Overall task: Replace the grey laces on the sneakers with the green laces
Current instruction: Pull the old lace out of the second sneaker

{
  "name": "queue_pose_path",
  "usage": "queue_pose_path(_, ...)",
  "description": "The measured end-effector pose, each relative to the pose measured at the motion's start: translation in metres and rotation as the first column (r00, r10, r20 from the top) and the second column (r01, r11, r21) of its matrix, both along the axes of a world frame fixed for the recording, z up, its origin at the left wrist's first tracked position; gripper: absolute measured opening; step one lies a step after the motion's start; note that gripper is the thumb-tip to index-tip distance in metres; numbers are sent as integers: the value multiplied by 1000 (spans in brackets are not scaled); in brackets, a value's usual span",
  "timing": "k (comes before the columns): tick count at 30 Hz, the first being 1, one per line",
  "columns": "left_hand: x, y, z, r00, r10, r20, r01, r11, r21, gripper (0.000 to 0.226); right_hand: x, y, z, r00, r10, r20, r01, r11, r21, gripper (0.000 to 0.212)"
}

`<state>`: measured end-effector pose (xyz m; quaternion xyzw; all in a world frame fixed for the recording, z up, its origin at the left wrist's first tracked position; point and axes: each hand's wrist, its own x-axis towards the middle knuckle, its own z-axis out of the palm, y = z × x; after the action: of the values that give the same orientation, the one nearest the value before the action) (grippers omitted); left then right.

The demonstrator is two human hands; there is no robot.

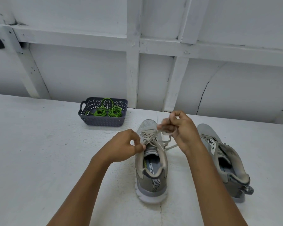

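Two grey sneakers stand on the white table, toes pointing away from me. The left sneaker [151, 162] still carries its grey lace [149, 136] in the front eyelets. My left hand [124, 145] pinches a strand of that lace at the shoe's tongue. My right hand [178, 129] hovers over the toe, fingers closed on a bunched length of the same lace, with loose loops trailing to the shoe's right side. The right sneaker [225, 162] leans to the right and shows no lace. Coiled green laces [107, 110] lie in a dark grey basket [104, 121] behind the shoes.
The white table [39, 152] stretches wide to the left of the shoes. A white panelled wall [137, 62] rises right behind the table's far edge. A seam in the tabletop runs beneath the left sneaker.
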<state>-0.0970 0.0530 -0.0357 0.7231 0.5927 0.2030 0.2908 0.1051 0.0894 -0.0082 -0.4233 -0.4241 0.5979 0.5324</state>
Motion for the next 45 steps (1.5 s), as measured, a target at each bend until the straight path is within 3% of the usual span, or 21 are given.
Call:
queue_pose_path(3, 0, 0, 0, 1000, 10, 12, -9, 1000, -5, 25, 3, 1, -5, 992, -128, 13, 128, 990, -59, 21)
queue_pose_path(6, -1, 0, -2, 998, 6, 58, -7, 1000, 11, 22, 15, 1, -2, 924, -210, 319, 195, 978, 77, 17)
queue_pose_path(8, 1, 1, -1, 996, -29, 87, 22, 997, 73, 16, 24, -2, 1, 785, -171, 595, 92, 983, 160, 16)
queue_pose_path(10, 6, 3, 3, 994, -75, 85, 60, 984, 166, 14, 29, -8, 3, 614, -34, 788, -81, 991, 106, 26)
queue_pose_path(13, 16, 7, 7, 986, -150, -77, 166, 948, 271, 13, 27, -16, 0, 447, 130, 885, -239, 971, -21, 30)
queue_pose_path(16, 26, 9, 7, 952, -172, -255, 248, 920, 305, 18, 20, -16, -8, 455, 166, 875, -283, 958, -34, 26)
queue_pose_path(19, 31, 12, 3, 941, -163, -296, 271, 887, 375, 14, 16, -15, -14, 534, 221, 816, -273, 959, -81, 19)
queue_pose_path(22, 24, 13, -5, 975, -124, -184, 200, 851, 485, 15, 15, -17, -15, 583, 211, 785, -238, 968, -84, 11)
queue_pose_path(24, 13, 15, -11, 998, -17, -68, 52, 834, 549, 16, 16, -18, -15, 602, 217, 768, -229, 969, -94, 10)
queue_pose_path(27, 2, 14, -16, 983, 177, 57, -181, 840, 511, 15, 16, -20, -15, 607, 220, 764, -219, 970, -106, 12)
queue_pose_path(29, 2, 15, -17, 976, 215, 41, -210, 870, 447, 10, 15, -19, -15, 617, 206, 759, -207, 974, -97, 11)
queue_pose_path(33, 13, 11, -5, 999, -3, 37, -13, 906, 422, 25, 12, -16, -16, 606, 190, 772, -199, 976, -85, 11)
queue_pose_path(36, 28, 11, 2, 962, -120, -247, 209, 902, 377, 24, 12, -14, -17, 600, 183, 779, -199, 977, -76, 11)
queue_pose_path(38, 35, 11, -1, 931, -155, -330, 267, 906, 328, 19, 12, -13, -18, 597, 194, 779, -209, 974, -83, 13)
queue_pose_path(40, 37, 11, -4, 951, -197, -238, 273, 897, 348, 11, 13, -13, -19, 608, 196, 769, -208, 974, -83, 16)
queue_pose_path(42, 35, 10, 1, 981, -183, 64, 151, 928, 340, 9, 16, -12, -19, 627, 192, 755, -192, 977, -89, 19)
queue_pose_path(43, 32, 10, 6, 952, -133, 275, 51, 957, 286, 14, 17, -12, -19, 634, 193, 749, -183, 978, -97, 19)
queue_pose_path(44, 29, 10, 12, 863, -68, 501, -48, 975, 215, 18, 18, -12, -19, 639, 196, 744, -178, 978, -105, 19)
queue_pose_path(45, 24, 10, 17, 718, 2, 697, -133, 982, 134, 18, 18, -12, -20, 645, 198, 738, -175, 978, -110, 19)
